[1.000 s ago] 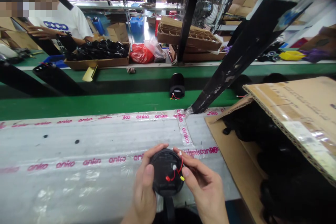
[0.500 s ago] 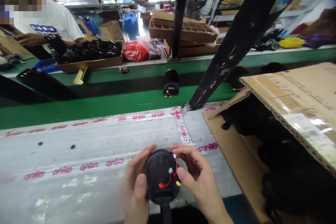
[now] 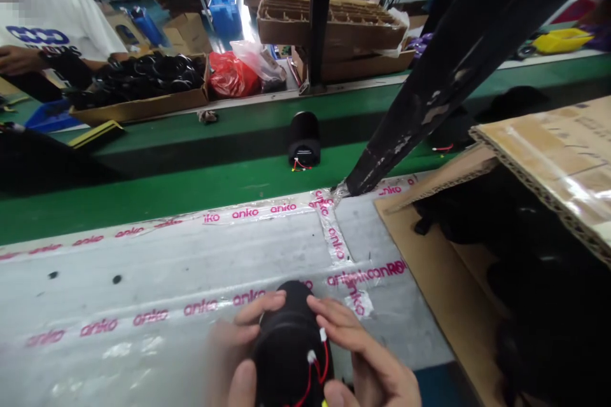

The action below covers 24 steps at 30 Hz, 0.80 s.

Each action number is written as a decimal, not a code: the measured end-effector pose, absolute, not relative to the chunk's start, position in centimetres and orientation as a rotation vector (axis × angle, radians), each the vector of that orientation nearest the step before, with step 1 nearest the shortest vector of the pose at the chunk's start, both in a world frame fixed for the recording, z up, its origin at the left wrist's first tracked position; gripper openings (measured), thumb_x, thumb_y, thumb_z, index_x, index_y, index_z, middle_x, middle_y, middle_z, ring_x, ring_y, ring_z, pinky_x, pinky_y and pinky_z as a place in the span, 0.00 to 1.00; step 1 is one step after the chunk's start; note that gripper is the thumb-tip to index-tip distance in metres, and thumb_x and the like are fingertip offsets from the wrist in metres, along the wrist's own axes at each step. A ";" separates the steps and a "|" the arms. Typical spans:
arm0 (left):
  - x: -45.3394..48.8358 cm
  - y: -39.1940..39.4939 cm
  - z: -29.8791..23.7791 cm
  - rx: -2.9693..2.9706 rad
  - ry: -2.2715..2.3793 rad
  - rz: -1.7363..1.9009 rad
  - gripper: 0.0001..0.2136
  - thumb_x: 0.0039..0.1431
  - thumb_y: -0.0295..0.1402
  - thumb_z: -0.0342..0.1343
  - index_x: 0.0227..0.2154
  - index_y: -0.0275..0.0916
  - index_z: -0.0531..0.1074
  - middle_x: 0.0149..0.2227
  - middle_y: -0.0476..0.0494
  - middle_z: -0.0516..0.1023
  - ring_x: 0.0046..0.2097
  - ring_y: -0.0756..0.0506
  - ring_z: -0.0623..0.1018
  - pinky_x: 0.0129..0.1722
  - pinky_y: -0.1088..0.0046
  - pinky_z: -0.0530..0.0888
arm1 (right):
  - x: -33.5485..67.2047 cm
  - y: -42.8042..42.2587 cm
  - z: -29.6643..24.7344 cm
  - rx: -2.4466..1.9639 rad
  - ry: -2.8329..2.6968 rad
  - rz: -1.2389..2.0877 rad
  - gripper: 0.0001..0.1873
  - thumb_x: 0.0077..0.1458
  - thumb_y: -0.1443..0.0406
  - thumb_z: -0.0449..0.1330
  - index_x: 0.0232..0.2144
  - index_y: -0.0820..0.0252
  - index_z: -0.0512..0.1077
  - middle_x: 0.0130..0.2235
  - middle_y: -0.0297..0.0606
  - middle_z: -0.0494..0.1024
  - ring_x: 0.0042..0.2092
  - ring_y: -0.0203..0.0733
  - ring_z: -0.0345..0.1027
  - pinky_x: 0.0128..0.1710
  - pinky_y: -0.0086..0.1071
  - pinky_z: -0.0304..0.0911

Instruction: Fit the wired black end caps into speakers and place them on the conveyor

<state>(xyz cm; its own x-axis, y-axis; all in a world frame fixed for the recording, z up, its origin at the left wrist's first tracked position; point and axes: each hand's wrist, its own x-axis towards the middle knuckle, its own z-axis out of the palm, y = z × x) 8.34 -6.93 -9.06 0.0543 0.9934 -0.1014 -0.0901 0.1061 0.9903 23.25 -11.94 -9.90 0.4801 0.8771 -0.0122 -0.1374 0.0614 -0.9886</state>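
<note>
Between both hands is a black cylindrical housing (image 3: pixel 286 343), tilted and low in the view. My left hand (image 3: pixel 245 350) grips its left side, partly blurred, with the fingertips near the far end. From the right, my right hand (image 3: pixel 367 356) closes on the same housing, its index finger along the upper side. Thin red wires (image 3: pixel 327 356) with white connectors and a bit of yellow hang out near my right fingers. The near end of the housing runs out of the frame.
A similar black cylinder (image 3: pixel 304 140) with wires lies on the green conveyor belt (image 3: pixel 229 172). An open cardboard box (image 3: pixel 443 292) of black parts stands right. A slanted black post (image 3: pixel 410 114) rises from the taped bench (image 3: pixel 172 261). Across the belt, a person (image 3: pixel 62 19) stands beside a box of black rings (image 3: pixel 143 105).
The black housing has tipped in my hands, so its side shows more than its round end. Both hands sit lower in the view. The camera view has shifted.
</note>
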 end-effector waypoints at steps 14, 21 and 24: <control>8.6 -5.3 -8.6 1.219 0.993 0.918 0.26 0.78 0.54 0.44 0.61 0.48 0.80 0.69 0.44 0.76 0.72 0.32 0.72 0.73 0.54 0.67 | 24.2 -9.8 -10.0 -1.084 -0.603 1.192 0.16 0.63 0.50 0.72 0.50 0.46 0.80 0.63 0.42 0.82 0.65 0.52 0.77 0.63 0.40 0.73; 8.3 -4.9 -8.0 1.317 0.907 0.875 0.24 0.81 0.47 0.40 0.66 0.45 0.74 0.70 0.42 0.75 0.69 0.36 0.74 0.72 0.60 0.67 | 24.1 -11.3 -8.4 -1.328 -0.764 0.938 0.14 0.67 0.58 0.70 0.53 0.43 0.86 0.60 0.39 0.85 0.65 0.55 0.78 0.71 0.54 0.68; 8.2 -4.5 -7.8 1.297 0.830 0.854 0.25 0.81 0.48 0.41 0.66 0.44 0.74 0.69 0.40 0.76 0.67 0.36 0.77 0.70 0.58 0.70 | 23.9 -11.6 -7.6 -1.404 -0.815 0.855 0.15 0.67 0.56 0.69 0.54 0.43 0.85 0.60 0.39 0.85 0.64 0.59 0.79 0.70 0.58 0.69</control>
<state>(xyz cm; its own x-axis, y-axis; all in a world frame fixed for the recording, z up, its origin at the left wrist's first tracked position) 8.16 -4.55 -7.83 0.4562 0.8890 -0.0379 -0.0636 0.0751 0.9951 23.92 -11.56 -7.59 0.4770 0.8787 -0.0212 -0.0210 -0.0127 -0.9997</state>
